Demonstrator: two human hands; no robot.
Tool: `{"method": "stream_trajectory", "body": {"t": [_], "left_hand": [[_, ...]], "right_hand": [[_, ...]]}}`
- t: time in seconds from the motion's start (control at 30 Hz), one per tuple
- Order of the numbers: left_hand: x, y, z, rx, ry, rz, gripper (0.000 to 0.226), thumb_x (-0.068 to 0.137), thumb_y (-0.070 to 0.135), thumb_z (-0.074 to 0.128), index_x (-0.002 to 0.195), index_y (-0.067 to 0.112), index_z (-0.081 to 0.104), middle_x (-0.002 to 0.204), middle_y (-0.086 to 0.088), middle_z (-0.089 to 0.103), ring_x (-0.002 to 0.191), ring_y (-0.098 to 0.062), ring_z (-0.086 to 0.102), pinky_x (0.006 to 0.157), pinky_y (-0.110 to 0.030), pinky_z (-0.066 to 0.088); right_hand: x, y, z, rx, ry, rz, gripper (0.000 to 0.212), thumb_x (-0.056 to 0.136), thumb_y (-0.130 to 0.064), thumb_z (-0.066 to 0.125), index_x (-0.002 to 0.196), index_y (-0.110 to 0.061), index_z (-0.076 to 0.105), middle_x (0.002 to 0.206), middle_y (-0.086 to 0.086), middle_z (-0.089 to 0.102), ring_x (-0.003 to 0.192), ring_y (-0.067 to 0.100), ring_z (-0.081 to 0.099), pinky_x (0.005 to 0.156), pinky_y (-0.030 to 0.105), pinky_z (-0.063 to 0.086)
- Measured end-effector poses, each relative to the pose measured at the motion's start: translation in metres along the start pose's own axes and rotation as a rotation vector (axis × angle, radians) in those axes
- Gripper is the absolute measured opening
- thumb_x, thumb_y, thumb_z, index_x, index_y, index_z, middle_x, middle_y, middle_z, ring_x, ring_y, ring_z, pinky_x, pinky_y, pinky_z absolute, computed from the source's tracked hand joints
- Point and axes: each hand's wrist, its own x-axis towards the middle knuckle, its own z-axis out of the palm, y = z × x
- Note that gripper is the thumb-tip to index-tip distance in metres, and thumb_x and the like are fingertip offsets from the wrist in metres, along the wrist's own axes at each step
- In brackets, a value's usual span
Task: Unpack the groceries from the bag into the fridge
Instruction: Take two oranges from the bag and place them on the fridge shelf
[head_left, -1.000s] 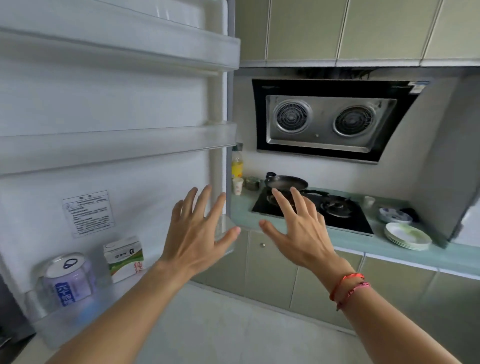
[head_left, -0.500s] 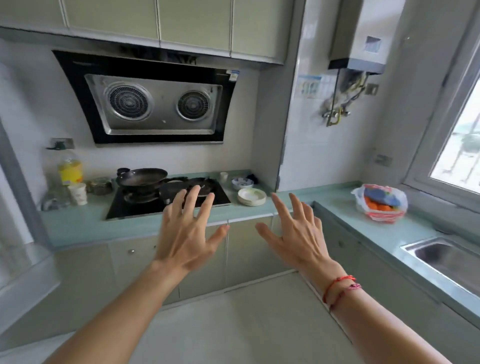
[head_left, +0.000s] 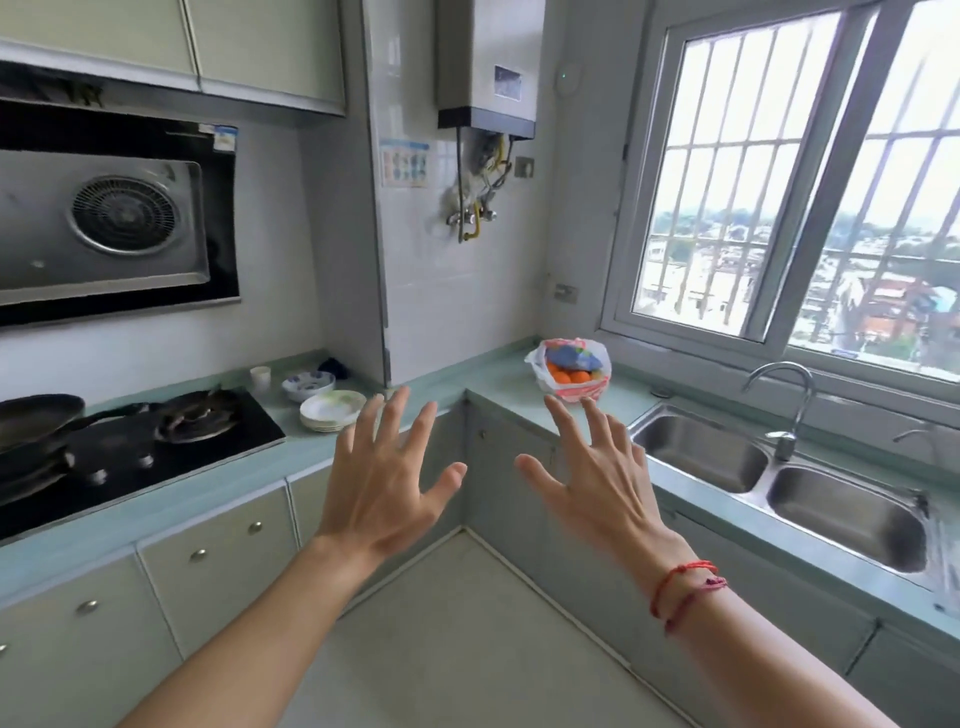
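Observation:
A thin plastic grocery bag sits on the teal counter in the corner under the window. Orange fruit and a blue packet show through its open top. My left hand and my right hand are both raised in mid-air in front of me, fingers spread, holding nothing. The right hand's fingertips appear just below the bag in the view but are well short of it. The fridge is out of view.
A black hob with pans is at the left, with stacked plates, a bowl and a cup beside it. A double steel sink with a tap lies at the right under the window. Cabinets run below both counters.
My view has swung right, from the open fridge door past the hob to the corner counter. The bag and sink have come into view. Both hands stay spread and empty.

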Motion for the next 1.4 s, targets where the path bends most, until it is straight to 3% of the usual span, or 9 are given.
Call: {"method": "stream_trajectory", "body": {"t": [0.27, 0.5, 0.83, 1.03, 1.13, 1.4], "left_hand": [[0.023, 0.023, 0.032, -0.132, -0.027, 0.156, 0.071, 0.086, 0.065, 0.039, 0.14, 0.02, 0.047, 0.147, -0.011, 0.042, 0.134, -0.034, 0.039, 0.101, -0.051, 0.041], [0.039, 0.043, 0.056, -0.192, -0.045, 0.207, 0.072, 0.085, 0.066, 0.038, 0.14, 0.02, 0.048, 0.148, -0.01, 0.041, 0.133, -0.033, 0.039, 0.099, -0.051, 0.044], [0.083, 0.089, 0.101, -0.239, -0.052, 0.177, 0.073, 0.082, 0.067, 0.038, 0.139, 0.022, 0.048, 0.148, -0.009, 0.039, 0.134, -0.032, 0.036, 0.098, -0.051, 0.044], [0.117, 0.099, 0.136, -0.253, -0.076, 0.145, 0.075, 0.082, 0.068, 0.035, 0.141, 0.023, 0.046, 0.151, -0.008, 0.037, 0.137, -0.031, 0.033, 0.104, -0.049, 0.037], [0.143, 0.092, 0.162, -0.252, -0.098, 0.128, 0.076, 0.081, 0.068, 0.036, 0.14, 0.023, 0.047, 0.149, -0.009, 0.038, 0.136, -0.031, 0.034, 0.102, -0.05, 0.039], [0.234, 0.058, 0.254, -0.26, -0.127, 0.135, 0.076, 0.081, 0.068, 0.037, 0.138, 0.019, 0.051, 0.146, -0.012, 0.042, 0.133, -0.033, 0.037, 0.1, -0.05, 0.043]], "right_hand": [[-0.021, 0.027, 0.001, -0.068, 0.041, 0.212, 0.083, 0.076, -0.08, 0.021, 0.151, -0.044, 0.016, 0.158, 0.004, 0.024, 0.141, 0.025, 0.025, 0.107, 0.043, 0.032], [-0.021, 0.05, 0.003, -0.087, 0.03, 0.278, 0.076, 0.086, -0.072, 0.042, 0.151, -0.043, 0.017, 0.157, 0.004, 0.024, 0.139, 0.026, 0.029, 0.105, 0.043, 0.034], [0.014, 0.124, 0.015, -0.087, 0.008, 0.281, 0.072, 0.086, -0.071, 0.042, 0.148, -0.045, 0.018, 0.154, 0.006, 0.029, 0.134, 0.028, 0.035, 0.101, 0.043, 0.039], [0.055, 0.156, 0.04, -0.081, -0.026, 0.275, 0.076, 0.081, -0.075, 0.032, 0.148, -0.042, 0.021, 0.149, 0.005, 0.036, 0.129, 0.028, 0.04, 0.098, 0.043, 0.043], [0.083, 0.168, 0.06, -0.083, -0.039, 0.266, 0.075, 0.085, -0.071, 0.039, 0.15, -0.04, 0.019, 0.151, 0.005, 0.032, 0.131, 0.027, 0.038, 0.098, 0.041, 0.04], [0.187, 0.195, 0.136, -0.108, -0.072, 0.279, 0.078, 0.083, -0.073, 0.033, 0.152, -0.04, 0.015, 0.15, 0.005, 0.034, 0.13, 0.027, 0.039, 0.096, 0.042, 0.042]]}}
